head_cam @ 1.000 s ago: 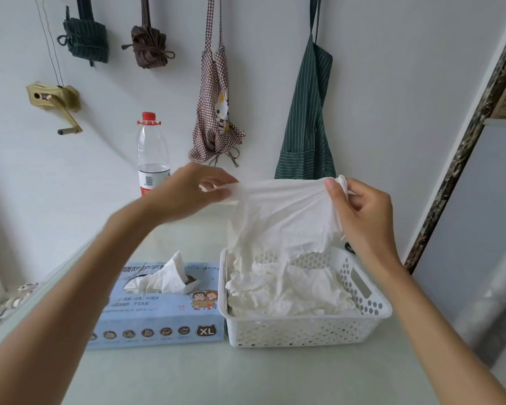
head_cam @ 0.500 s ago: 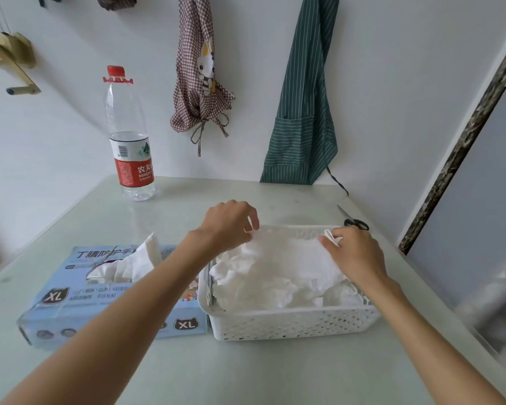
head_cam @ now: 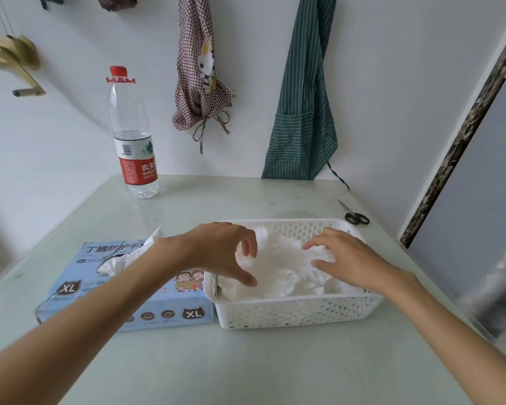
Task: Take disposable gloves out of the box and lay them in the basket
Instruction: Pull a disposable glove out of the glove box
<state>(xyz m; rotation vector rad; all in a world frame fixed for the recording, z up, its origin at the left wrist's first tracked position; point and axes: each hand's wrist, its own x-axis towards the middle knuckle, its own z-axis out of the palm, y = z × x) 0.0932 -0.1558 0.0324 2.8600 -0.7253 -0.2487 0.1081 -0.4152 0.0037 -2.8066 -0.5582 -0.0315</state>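
Observation:
A white perforated basket [head_cam: 298, 312] stands on the table and holds a pile of white disposable gloves [head_cam: 281, 267]. To its left lies the light-blue glove box [head_cam: 164, 308], with a white glove [head_cam: 123, 258] sticking out of its top slot. My left hand [head_cam: 222, 252] hovers over the left side of the pile, fingers spread and curled, holding nothing. Over the right side, my right hand [head_cam: 351, 258] is open with its fingertips resting on the gloves.
A water bottle [head_cam: 133, 141] with a red cap stands at the back left. Black-handled scissors [head_cam: 354, 216] lie behind the basket on the right. Two aprons hang on the wall. The table's right edge runs close to the basket.
Both hands lowered a stretched glove from above into the basket, laid it on the pile and let go. The hands now sit open over the gloves.

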